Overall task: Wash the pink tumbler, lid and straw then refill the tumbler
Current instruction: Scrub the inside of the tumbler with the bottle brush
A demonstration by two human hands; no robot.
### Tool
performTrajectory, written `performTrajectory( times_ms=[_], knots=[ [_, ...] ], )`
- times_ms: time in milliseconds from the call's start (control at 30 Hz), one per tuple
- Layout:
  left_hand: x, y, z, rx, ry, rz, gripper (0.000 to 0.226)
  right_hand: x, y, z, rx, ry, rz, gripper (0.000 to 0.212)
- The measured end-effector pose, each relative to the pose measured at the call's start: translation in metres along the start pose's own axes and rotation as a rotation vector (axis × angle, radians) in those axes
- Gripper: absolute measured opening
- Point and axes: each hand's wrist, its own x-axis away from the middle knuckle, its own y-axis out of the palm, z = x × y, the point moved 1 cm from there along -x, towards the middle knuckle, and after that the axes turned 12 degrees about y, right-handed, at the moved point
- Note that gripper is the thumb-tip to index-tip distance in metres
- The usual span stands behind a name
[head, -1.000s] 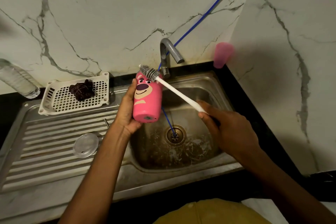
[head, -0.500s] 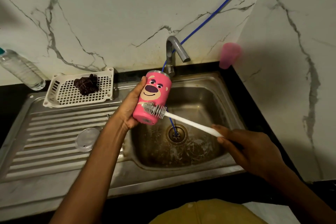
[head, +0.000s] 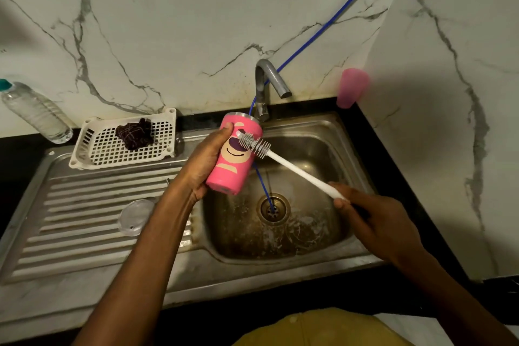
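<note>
Your left hand point(head: 205, 166) sits up and left of the drain point(head: 271, 208), fingers and thumb curled round the pink tumbler point(head: 233, 166), thumb tip high near its rim. Left forearm bare, running in from lower left of the drain. Your right hand point(head: 376, 222) lies right of the drain, knuckles up, gripping the handle end of the white brush point(head: 297, 170). Right forearm enters from the lower right.

I've one view to work from: a wide-angle camera on the person's head, facing forward and steeply down over the sink point(head: 323, 132). It's close in, left hand point(head: 202, 166) and right hand point(head: 376, 222) mid-frame; the marble wall point(head: 196, 22) fills the far side, a side wall point(head: 449, 149) the right.
</note>
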Motion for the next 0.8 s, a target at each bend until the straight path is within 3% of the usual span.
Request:
performTrajectory(
  times_ms=[167,267,333,633,733,800],
  knots=[
    [0.002,-0.003,-0.01,-0.027,-0.027,-0.041,0.04,-0.007,0.026,-0.026,-0.469,0.224,0.037,0.028],
    [0.005,-0.001,-0.023,-0.077,-0.059,-0.119,0.044,-0.029,0.035,-0.051,-0.713,0.38,-0.027,0.04],
    [0.006,0.001,-0.031,-0.132,-0.077,-0.164,0.059,-0.046,0.042,-0.06,-0.845,0.462,-0.134,0.049],
    [0.006,-0.003,-0.026,-0.444,0.143,-0.454,0.061,-0.059,0.067,-0.063,-0.757,0.423,-0.364,0.059],
    [0.005,-0.001,-0.031,-0.496,0.132,-0.449,0.055,-0.057,0.07,-0.07,-0.883,0.478,-0.284,0.043],
    [0.01,-0.001,-0.036,-0.508,0.225,-0.375,0.058,-0.06,0.069,-0.067,-0.966,0.542,-0.195,0.034]
  ],
)
